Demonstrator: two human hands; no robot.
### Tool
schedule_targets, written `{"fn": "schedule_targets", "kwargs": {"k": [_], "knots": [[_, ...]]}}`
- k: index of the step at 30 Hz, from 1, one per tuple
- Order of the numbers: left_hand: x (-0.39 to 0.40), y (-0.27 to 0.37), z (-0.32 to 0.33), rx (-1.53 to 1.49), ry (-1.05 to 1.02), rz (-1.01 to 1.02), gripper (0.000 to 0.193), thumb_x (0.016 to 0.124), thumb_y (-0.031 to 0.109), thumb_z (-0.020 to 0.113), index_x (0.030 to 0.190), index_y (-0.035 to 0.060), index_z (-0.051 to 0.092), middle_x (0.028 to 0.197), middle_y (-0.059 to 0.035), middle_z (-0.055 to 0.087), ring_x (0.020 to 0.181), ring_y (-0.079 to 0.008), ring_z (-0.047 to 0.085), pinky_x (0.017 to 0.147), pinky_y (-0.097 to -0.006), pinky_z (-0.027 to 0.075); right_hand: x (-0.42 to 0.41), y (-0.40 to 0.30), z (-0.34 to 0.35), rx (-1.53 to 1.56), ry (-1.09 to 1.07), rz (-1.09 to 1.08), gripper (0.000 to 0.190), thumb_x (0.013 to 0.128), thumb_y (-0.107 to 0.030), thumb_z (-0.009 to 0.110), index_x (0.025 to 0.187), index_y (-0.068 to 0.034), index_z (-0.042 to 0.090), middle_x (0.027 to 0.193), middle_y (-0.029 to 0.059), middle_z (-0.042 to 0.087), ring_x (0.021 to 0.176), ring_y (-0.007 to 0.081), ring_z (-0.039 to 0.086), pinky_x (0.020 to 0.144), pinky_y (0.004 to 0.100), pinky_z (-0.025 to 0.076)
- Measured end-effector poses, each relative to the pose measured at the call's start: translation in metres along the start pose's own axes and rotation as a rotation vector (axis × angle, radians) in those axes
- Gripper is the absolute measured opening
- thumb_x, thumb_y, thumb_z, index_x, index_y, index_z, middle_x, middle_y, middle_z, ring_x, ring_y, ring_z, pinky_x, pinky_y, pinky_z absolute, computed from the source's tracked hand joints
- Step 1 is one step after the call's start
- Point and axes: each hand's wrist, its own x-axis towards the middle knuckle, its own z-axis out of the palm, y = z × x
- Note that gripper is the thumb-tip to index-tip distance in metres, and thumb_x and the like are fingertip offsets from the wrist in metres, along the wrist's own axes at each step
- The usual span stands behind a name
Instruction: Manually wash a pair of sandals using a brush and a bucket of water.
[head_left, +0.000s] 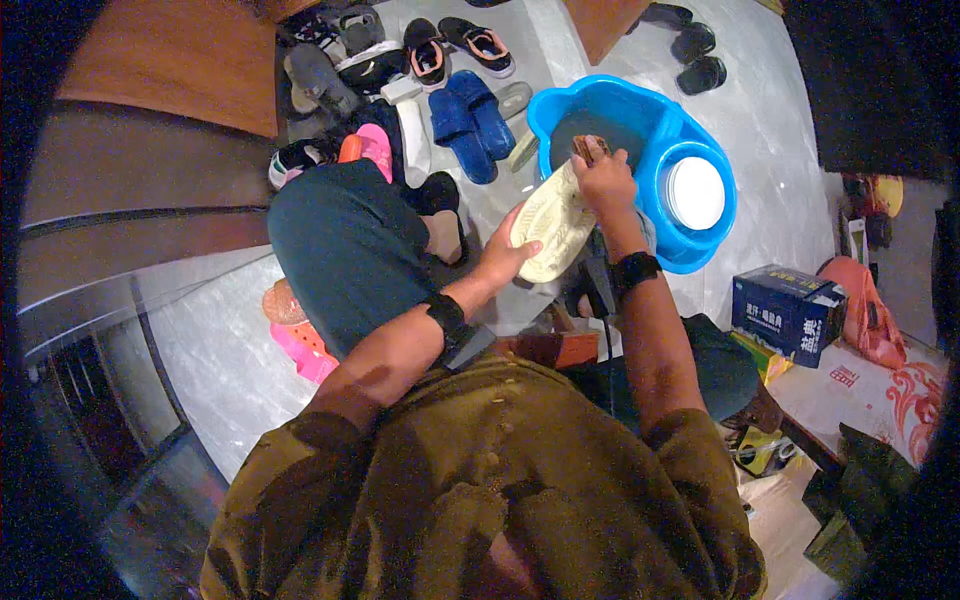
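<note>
My left hand (506, 253) grips the heel or lower end of a cream slipper (553, 225), its patterned sole turned up toward me. Wrapped around a brown scrubbing brush (587, 147), my right hand (606, 182) is at the slipper's far end, over the edge of a blue plastic basin (541, 120). Dark-looking water (600, 124) lies in the basin's larger compartment. A round white container (696, 193) occupies its smaller round compartment. The brush's bristles are hidden from view.
Blue slides (472, 127), black shoes (476, 45) and pink footwear (375, 150) crowd the floor ahead and left. Black slippers (694, 45) lie beyond the basin. To the right are a dark blue printed box (784, 315) and an orange-pink bag (862, 311). A brown cabinet (172, 67) borders the left.
</note>
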Motion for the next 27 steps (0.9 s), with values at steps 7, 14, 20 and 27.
{"fn": "schedule_targets", "kwargs": {"k": [7, 14, 20, 27], "knots": [[-0.004, 0.008, 0.000, 0.168, 0.082, 0.026, 0.073, 0.080, -0.002, 0.064, 0.144, 0.0047, 0.031, 0.133, -0.0115, 0.051, 0.123, -0.0203, 0.048, 0.104, -0.0329, 0.037, -0.096, -0.056, -0.029, 0.167, -0.055, -0.223, 0.052, 0.085, -0.041, 0.060, 0.135, -0.030, 0.048, 0.100, 0.0220, 0.054, 0.090, 0.0414, 0.061, 0.071, 0.0490, 0.050], [-0.002, 0.006, 0.001, -0.005, 0.012, 0.025, 0.072, 0.081, -0.007, 0.061, 0.144, 0.0058, 0.031, 0.133, -0.0114, 0.051, 0.122, -0.0195, 0.049, 0.104, -0.0316, 0.037, 0.003, 0.006, 0.003, -0.043, -0.012, -0.025, 0.043, 0.081, -0.045, 0.062, 0.119, -0.024, 0.058, 0.099, 0.0190, 0.058, 0.080, 0.0351, 0.064, 0.063, 0.0485, 0.054], [-0.005, 0.005, -0.001, 0.078, 0.080, 0.032, 0.072, 0.080, -0.007, 0.062, 0.144, 0.0049, 0.031, 0.131, -0.0107, 0.053, 0.119, -0.0189, 0.051, 0.102, -0.0315, 0.039, -0.011, -0.010, -0.007, 0.088, -0.117, 0.065, 0.052, 0.084, -0.045, 0.060, 0.130, -0.026, 0.049, 0.104, 0.0240, 0.055, 0.085, 0.0419, 0.062, 0.068, 0.0523, 0.053], [-0.009, 0.010, 0.004, -0.057, 0.043, -0.037, 0.071, 0.083, 0.002, 0.066, 0.144, 0.0051, 0.031, 0.133, -0.0104, 0.052, 0.120, -0.0214, 0.051, 0.101, -0.0351, 0.043, -0.096, -0.031, -0.040, 0.186, -0.096, -0.069, 0.053, 0.081, -0.036, 0.066, 0.131, -0.026, 0.051, 0.102, 0.0235, 0.053, 0.083, 0.0425, 0.059, 0.067, 0.0505, 0.050]]}}
